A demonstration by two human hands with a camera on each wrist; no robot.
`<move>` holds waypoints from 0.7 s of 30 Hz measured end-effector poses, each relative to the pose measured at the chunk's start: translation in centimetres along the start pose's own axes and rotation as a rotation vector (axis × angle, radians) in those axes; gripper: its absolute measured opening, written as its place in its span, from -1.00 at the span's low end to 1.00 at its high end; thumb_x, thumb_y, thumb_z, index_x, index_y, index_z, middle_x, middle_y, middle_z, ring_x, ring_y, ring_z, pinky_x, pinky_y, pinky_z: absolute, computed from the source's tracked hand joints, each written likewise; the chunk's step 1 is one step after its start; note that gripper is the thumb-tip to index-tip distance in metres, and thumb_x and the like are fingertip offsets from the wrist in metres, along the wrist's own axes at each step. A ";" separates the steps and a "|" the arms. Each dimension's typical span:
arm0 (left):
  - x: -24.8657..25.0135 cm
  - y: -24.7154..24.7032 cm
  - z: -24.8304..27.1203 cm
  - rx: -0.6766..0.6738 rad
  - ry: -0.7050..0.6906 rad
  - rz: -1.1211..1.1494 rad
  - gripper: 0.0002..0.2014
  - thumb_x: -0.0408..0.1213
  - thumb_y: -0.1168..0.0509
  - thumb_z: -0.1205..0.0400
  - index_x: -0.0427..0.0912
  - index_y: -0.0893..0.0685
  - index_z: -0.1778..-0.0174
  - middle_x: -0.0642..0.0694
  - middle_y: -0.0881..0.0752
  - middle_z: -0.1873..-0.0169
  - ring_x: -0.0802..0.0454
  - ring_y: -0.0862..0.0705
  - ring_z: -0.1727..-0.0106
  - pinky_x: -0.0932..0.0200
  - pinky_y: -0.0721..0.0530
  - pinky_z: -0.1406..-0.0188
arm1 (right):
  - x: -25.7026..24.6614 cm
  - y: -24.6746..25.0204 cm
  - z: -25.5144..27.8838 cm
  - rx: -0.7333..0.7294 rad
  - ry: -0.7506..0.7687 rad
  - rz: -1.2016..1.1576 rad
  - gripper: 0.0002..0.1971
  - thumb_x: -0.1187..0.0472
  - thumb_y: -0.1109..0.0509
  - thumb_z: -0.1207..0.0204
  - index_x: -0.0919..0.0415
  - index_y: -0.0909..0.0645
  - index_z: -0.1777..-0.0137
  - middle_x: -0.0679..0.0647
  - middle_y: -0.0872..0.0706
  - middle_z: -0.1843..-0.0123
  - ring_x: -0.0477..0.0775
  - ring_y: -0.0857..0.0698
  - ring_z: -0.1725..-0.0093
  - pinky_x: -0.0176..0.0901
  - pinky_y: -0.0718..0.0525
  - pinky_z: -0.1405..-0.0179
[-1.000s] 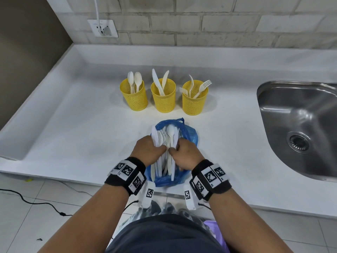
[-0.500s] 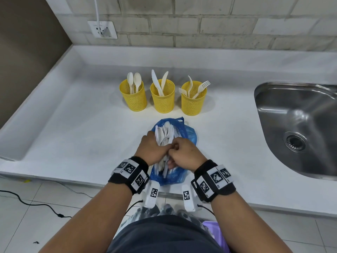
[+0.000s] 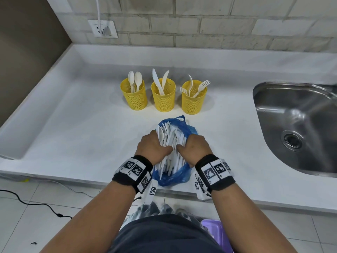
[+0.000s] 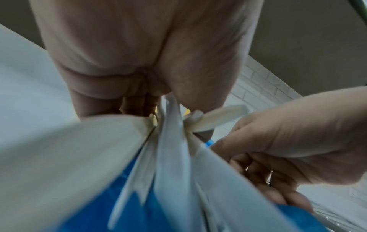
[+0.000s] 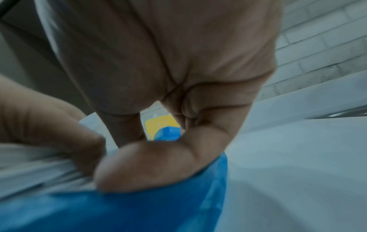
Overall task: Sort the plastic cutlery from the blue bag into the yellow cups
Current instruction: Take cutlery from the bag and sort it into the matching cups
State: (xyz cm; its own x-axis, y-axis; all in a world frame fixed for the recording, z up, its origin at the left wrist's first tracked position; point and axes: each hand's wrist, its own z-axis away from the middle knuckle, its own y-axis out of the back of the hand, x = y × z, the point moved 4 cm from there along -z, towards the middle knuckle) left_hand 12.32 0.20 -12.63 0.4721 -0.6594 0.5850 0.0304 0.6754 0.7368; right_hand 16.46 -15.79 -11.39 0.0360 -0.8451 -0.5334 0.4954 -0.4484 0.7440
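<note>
Three yellow mesh cups stand in a row at the back of the white counter: the left cup [image 3: 136,99] has spoons, the middle cup [image 3: 163,99] knives, the right cup [image 3: 193,102] forks. A blue bag [image 3: 173,177] lies at the counter's front edge with a bundle of white cutlery [image 3: 170,136] sticking out of it. My left hand [image 3: 153,147] grips the bundle from the left, fingers curled round it [image 4: 151,100]. My right hand [image 3: 195,147] grips the bag's right side, thumb pressed on its rim [image 5: 158,164]. The thumbs nearly touch.
A steel sink [image 3: 295,125] is sunk into the counter at the right. A wall socket [image 3: 103,29] with a cord sits on the brick wall. The counter rises in a lip at the left. Below, a purple box [image 3: 215,232] and a black cable [image 3: 27,201] lie on the floor.
The hands have drawn slightly apart on the bundle. The spoon that stood above the bundle has sunk back among the other pieces. The cups have not moved.
</note>
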 end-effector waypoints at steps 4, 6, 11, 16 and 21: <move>0.4 0.4 -0.2 0.030 -0.040 0.082 -0.66 -0.07 -0.48 -0.40 -0.06 -0.67 -0.05 0.04 -0.76 0.09 0.00 -0.72 0.02 0.16 -0.62 0.13 | -1.1 0.8 -0.1 0.068 0.013 0.019 -0.68 0.12 -0.35 -0.73 0.36 -0.59 -0.31 0.27 -0.74 -0.27 0.27 -0.72 -0.27 -0.12 -0.57 -0.05; 0.6 0.2 0.1 0.038 -0.075 0.135 -0.68 -0.14 -0.48 -0.45 -0.04 -0.68 -0.10 0.07 -0.75 0.07 0.06 -0.69 0.02 0.31 -0.53 0.21 | -1.2 0.7 -0.2 0.084 0.001 0.018 -0.70 0.18 -0.34 -0.71 0.37 -0.56 -0.33 0.29 -0.72 -0.30 0.30 -0.71 -0.28 -0.15 -0.51 0.01; 1.0 -1.2 1.2 0.004 -0.119 0.222 -0.55 -0.18 -0.50 -0.49 -0.03 -0.66 -0.32 0.04 -0.76 -0.12 0.05 -0.69 -0.09 0.25 -0.54 0.03 | -1.4 0.4 0.1 0.032 -0.018 0.112 -0.71 0.21 -0.35 -0.70 0.38 -0.62 -0.30 0.29 -0.72 -0.34 0.29 -0.71 -0.32 -0.07 -0.63 -0.15; 1.3 -0.3 0.9 -0.091 -0.129 0.307 -0.77 -0.35 -0.48 -0.48 0.06 -0.73 0.03 0.03 -0.81 0.14 0.01 -0.76 0.05 0.13 -0.67 0.00 | -2.0 0.8 -0.3 0.003 -0.027 0.095 -0.75 0.25 -0.37 -0.65 0.33 -0.66 -0.27 0.28 -0.73 -0.34 0.31 -0.71 -0.32 -0.07 -0.64 -0.16; 1.2 0.7 1.3 -0.187 -0.093 0.411 -0.81 -0.46 -0.48 -0.41 -0.04 -0.79 0.33 0.06 -0.81 0.42 0.11 -0.75 0.32 0.15 -0.69 0.18 | -2.0 0.4 -0.1 0.016 -0.048 0.028 -0.71 0.28 -0.46 -0.57 0.36 -0.62 -0.26 0.29 -0.73 -0.30 0.31 -0.72 -0.28 -0.05 -0.66 -0.11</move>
State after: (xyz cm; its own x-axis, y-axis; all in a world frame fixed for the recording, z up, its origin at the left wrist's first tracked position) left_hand 11.78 -0.54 -11.01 0.3971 -0.3457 0.8502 0.0199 0.9294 0.3685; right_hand 16.64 -14.29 -10.05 0.0082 -0.8703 -0.4925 0.4809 -0.4284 0.7650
